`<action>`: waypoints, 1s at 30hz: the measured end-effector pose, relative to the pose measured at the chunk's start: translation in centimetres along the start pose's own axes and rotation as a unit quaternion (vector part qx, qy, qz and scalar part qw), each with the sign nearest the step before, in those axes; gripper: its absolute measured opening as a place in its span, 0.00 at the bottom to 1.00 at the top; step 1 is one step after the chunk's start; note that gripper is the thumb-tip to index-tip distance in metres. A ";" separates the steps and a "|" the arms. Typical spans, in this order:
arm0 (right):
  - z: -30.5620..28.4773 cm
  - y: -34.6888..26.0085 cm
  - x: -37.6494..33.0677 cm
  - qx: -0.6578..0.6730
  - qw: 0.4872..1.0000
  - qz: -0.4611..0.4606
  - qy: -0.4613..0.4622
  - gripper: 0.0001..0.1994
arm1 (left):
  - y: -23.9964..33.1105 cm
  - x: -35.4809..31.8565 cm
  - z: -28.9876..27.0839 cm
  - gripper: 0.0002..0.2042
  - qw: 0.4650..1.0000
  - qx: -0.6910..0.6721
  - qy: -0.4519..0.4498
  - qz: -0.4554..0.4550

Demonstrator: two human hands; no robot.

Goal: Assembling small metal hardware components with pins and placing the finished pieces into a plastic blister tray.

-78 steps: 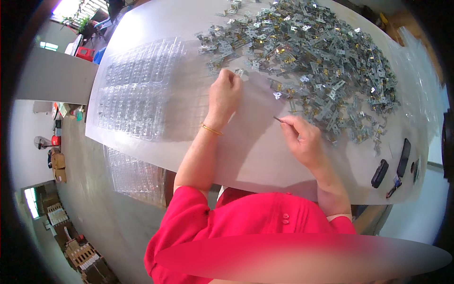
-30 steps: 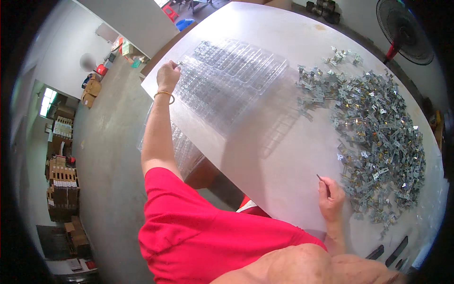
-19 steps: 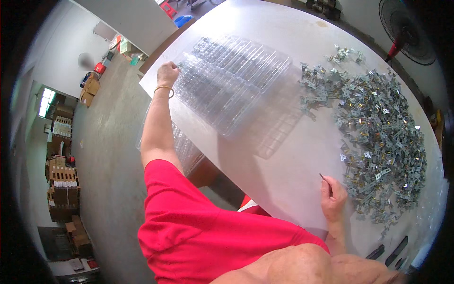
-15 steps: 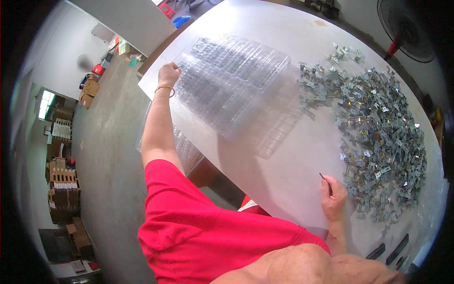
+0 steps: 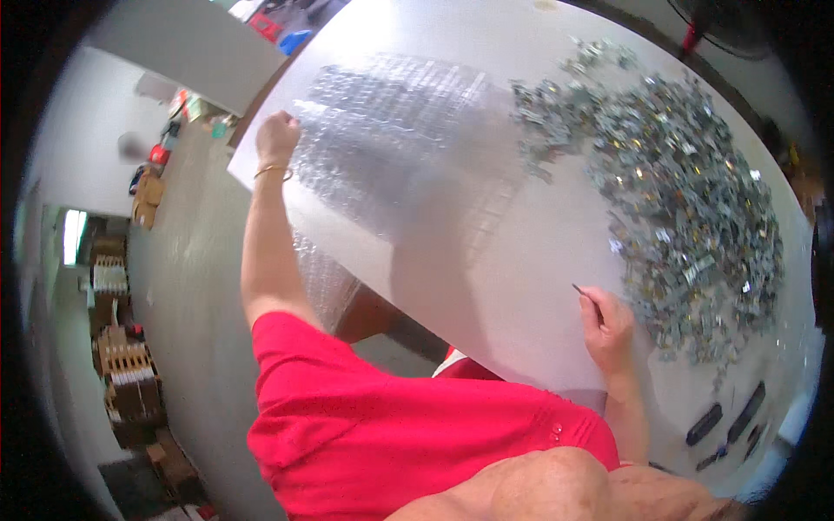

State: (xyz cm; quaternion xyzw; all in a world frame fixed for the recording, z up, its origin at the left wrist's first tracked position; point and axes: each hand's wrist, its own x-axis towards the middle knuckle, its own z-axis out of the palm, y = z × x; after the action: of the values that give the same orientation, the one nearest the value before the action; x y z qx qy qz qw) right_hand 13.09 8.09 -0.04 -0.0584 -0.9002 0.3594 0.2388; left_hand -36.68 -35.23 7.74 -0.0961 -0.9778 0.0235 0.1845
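My left hand [image 5: 278, 141] is at the far left edge of the clear plastic trays [image 5: 395, 100]. Its fingers are closed; whatever they hold is hidden. The trays have rows of small pockets, and motion blurs their contents. My right hand [image 5: 606, 330], nearer to me, pinches a thin dark rod [image 5: 577, 289] between thumb and fingers, its tip sticking out to the left above the table. Just right of that hand spreads a large heap of small metal clips [image 5: 686, 208], silvery with some brassy glints.
The white table [image 5: 486, 321] ends in a slanting edge on the left. Below that edge sits another clear tray [image 5: 323, 269] near a brown box [image 5: 365, 314]. Dark elongated pieces [image 5: 705, 424] lie at the near right. Cardboard boxes [image 5: 130, 382] stand along the left wall.
The whole view has shifted, so the table and trays appear farther left and higher, and more blurred. Both hands keep about the same places relative to the trays and heap.
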 end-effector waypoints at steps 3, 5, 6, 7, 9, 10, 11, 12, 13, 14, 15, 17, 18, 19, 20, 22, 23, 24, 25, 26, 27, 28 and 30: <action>-0.5 0.1 0.0 -0.011 1.000 0.004 -0.001 0.06 | 9.3 -3.4 -6.2 0.11 0.981 -0.135 0.094 0.100; -0.4 0.0 0.1 0.018 1.000 0.016 -0.018 0.06 | 14.8 -8.2 -10.7 0.06 0.951 -0.182 0.156 0.196; -0.3 0.2 -0.1 0.014 0.999 0.024 -0.017 0.06 | 17.6 -11.1 -11.8 0.05 0.938 -0.220 0.146 0.224; -0.3 0.2 -0.1 0.019 0.999 0.023 -0.011 0.06 | 20.2 -13.9 -12.7 0.03 0.923 -0.258 0.137 0.252; -0.4 -0.2 0.0 0.027 0.999 0.020 -0.004 0.05 | 24.0 -18.8 -13.2 0.05 0.886 -0.326 0.120 0.308; -0.4 -0.3 0.1 0.029 0.999 0.017 -0.004 0.05 | 26.0 -20.7 -12.9 0.06 0.878 -0.361 0.097 0.298; -0.3 -0.3 0.1 0.031 0.999 0.012 -0.006 0.05 | 27.6 -21.7 -12.0 0.06 0.868 -0.390 0.080 0.298; -0.3 -0.3 0.1 0.028 1.000 0.013 -0.005 0.05 | 29.6 -22.1 -10.9 0.05 0.871 -0.393 0.077 0.283; -0.3 -0.2 0.1 0.040 0.999 0.004 0.006 0.05 | 31.1 -21.9 -9.7 0.05 0.869 -0.397 0.078 0.284; -0.4 -0.1 0.0 0.052 0.998 -0.007 0.017 0.06 | 32.5 -21.3 -8.5 0.04 0.873 -0.407 0.056 0.263; -0.6 0.0 -0.1 0.047 0.999 -0.006 0.022 0.06 | 33.8 -20.6 -7.2 0.03 0.874 -0.419 0.032 0.245; -0.8 0.1 -0.3 0.062 0.998 0.006 -0.005 0.06 | 35.5 -18.9 -5.2 0.06 0.883 -0.405 0.035 0.234; -0.8 0.2 -0.3 0.059 0.998 0.008 0.003 0.06 | 36.4 -18.0 -4.1 0.08 0.894 -0.389 0.033 0.220; -0.7 0.1 -0.3 0.063 0.998 0.008 0.004 0.06 | 36.9 -17.4 -3.1 0.08 0.893 -0.389 0.034 0.225; -0.6 0.0 -0.3 0.066 0.998 0.009 0.005 0.06 | 37.5 -16.9 -2.1 0.09 0.905 -0.347 0.040 0.243; -0.7 0.1 -0.4 0.066 0.998 0.006 0.014 0.06 | 38.9 -16.2 -1.4 0.10 0.912 -0.307 0.046 0.268; -0.7 0.1 -0.4 0.068 0.998 0.002 0.016 0.05 | 39.4 -15.9 -1.0 0.11 0.926 -0.265 0.031 0.266; -0.7 0.3 -0.5 0.067 0.998 0.004 0.020 0.05 | 40.0 -15.7 -0.8 0.11 0.939 -0.223 0.016 0.263; -0.8 0.4 -0.5 0.068 0.998 0.001 0.013 0.05 | 40.4 -15.5 -0.4 0.11 0.937 -0.223 0.017 0.267; -0.8 0.4 -0.5 0.069 0.998 -0.002 0.005 0.05 | 40.6 -15.2 -0.1 0.11 0.942 -0.211 0.024 0.258; -0.9 0.4 -0.5 0.069 0.998 0.000 0.008 0.05 | 40.7 -15.0 0.0 0.11 0.947 -0.199 0.030 0.249; -0.9 0.4 -0.6 0.069 0.998 0.000 0.009 0.06 | 40.9 -15.0 0.2 0.11 0.947 -0.199 0.030 0.252; -0.9 0.4 -0.5 0.070 0.997 0.002 0.011 0.06 | 41.1 -15.0 0.2 0.11 0.952 -0.168 0.026 0.256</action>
State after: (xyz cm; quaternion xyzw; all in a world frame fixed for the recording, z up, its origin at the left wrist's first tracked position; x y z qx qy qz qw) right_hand 13.97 8.82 0.02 -0.0467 -0.8700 0.4216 0.2514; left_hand -15.70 2.15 -1.11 -0.3736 -0.9051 -0.0969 0.1786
